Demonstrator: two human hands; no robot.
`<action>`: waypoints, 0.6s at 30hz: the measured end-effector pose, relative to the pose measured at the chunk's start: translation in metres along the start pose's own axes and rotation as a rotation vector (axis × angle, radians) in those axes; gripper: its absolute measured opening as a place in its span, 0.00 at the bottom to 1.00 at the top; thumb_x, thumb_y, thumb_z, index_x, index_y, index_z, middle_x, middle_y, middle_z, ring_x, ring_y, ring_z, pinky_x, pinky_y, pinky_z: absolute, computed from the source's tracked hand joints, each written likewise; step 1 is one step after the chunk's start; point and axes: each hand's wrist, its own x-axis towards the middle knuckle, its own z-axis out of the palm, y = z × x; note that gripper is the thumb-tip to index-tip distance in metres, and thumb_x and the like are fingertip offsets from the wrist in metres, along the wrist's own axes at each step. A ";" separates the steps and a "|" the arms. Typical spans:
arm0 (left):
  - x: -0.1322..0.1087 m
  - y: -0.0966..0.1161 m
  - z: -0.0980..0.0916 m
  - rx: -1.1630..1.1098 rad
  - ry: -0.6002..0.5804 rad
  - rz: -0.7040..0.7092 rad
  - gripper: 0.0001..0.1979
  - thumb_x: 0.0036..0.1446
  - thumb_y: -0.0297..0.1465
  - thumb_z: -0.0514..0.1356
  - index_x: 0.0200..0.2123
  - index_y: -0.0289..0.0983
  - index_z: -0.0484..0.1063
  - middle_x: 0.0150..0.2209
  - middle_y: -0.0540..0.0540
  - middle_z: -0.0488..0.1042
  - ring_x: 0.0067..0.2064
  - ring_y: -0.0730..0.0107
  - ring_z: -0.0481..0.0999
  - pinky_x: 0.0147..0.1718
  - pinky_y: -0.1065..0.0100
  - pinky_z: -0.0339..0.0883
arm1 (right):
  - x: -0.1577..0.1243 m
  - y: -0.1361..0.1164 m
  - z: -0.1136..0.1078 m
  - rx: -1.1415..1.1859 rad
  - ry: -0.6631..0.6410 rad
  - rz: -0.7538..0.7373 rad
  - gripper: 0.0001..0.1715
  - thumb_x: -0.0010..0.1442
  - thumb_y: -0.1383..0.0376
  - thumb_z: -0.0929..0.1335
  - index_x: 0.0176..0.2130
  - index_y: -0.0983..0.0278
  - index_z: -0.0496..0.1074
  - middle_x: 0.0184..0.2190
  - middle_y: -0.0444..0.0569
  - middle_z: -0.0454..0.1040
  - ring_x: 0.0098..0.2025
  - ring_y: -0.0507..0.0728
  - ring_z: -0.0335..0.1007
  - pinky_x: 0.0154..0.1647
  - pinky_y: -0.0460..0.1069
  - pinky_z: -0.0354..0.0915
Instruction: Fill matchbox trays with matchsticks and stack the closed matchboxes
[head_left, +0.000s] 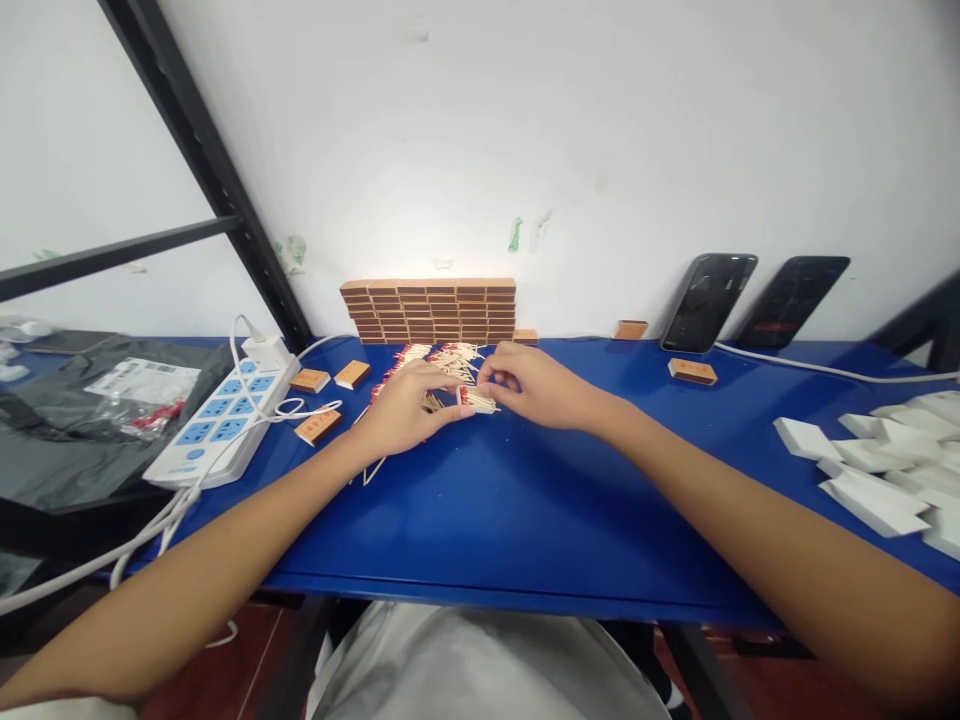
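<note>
A small white matchbox tray [481, 407] filled with red-tipped matches [474, 397] is pinched at its left end by my left hand [405, 405], thumb at the front. My right hand [529, 383] has its fingers curled at the tray's right end, pressed to the match sticks there; exactly how many it grips is hidden. Behind and under my left hand lies a loose heap of matches [457, 357], heads red, partly covered by the hand. A few stray sticks poke out below my left wrist.
Stacked matchboxes [439, 312] stand against the wall. Loose matchboxes [319, 427] lie by a power strip [225, 415] with cables at left. Two phones [709, 303] lean on the wall at right, near another matchbox [692, 371]. White trays [874, 500] are piled at far right.
</note>
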 end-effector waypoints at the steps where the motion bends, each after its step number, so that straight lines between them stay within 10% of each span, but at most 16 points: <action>1: 0.000 -0.001 0.001 0.029 -0.025 0.017 0.16 0.61 0.43 0.69 0.48 0.43 0.82 0.43 0.45 0.84 0.44 0.58 0.80 0.46 0.58 0.71 | 0.000 0.000 -0.002 -0.011 -0.025 0.008 0.08 0.66 0.65 0.68 0.37 0.64 0.77 0.34 0.48 0.69 0.33 0.54 0.64 0.37 0.49 0.58; 18: -0.003 -0.010 0.007 0.129 -0.129 0.071 0.18 0.60 0.47 0.69 0.44 0.40 0.83 0.46 0.42 0.81 0.49 0.55 0.77 0.53 0.54 0.68 | -0.001 -0.005 0.003 0.034 -0.226 -0.032 0.11 0.62 0.72 0.66 0.40 0.65 0.78 0.34 0.48 0.72 0.34 0.53 0.64 0.37 0.48 0.57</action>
